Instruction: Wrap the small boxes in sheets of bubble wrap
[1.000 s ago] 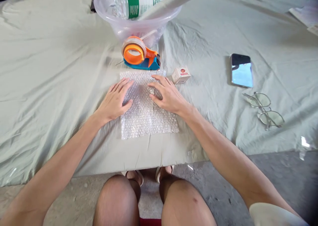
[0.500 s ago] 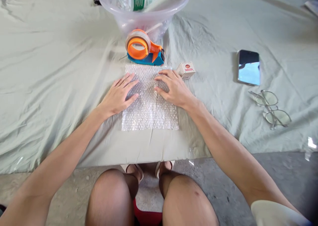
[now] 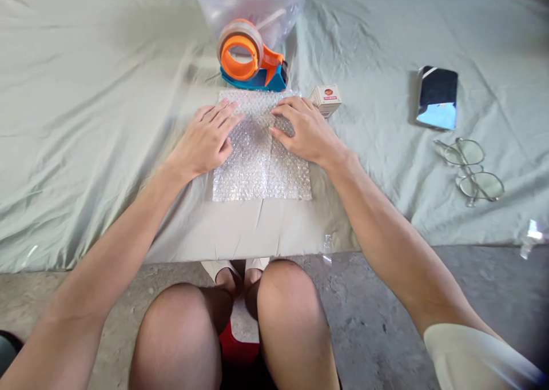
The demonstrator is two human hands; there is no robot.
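1. Nearest me are two bare knees (image 3: 294,304), at the near edge of a cloth-covered counter (image 3: 107,127); I judge the wearer is seated, which keeps both arms free.
2. Just past that edge, bubble wrap (image 3: 261,175) lies flat on the cloth, square to the body, probably so both arms reach it evenly.
3. The left hand (image 3: 210,135) rests palm down on its left side, the right hand (image 3: 305,128) on its right. Both hands' fingers are open, loosely bent and gripping nothing; I take it their light weight steadies the sheet.
4. Off to the right, eyeglasses (image 3: 484,184) and then a phone (image 3: 436,98) sit well apart from the wrap, seemingly out of the way.
5. A small box (image 3: 328,99) stands just beyond the right hand, within easy reach.
6. Behind the wrap, a tape dispenser (image 3: 258,58) stands upright, its cutter end to the right.
7. Farthest, a plastic tub (image 3: 253,1) is partly cropped.
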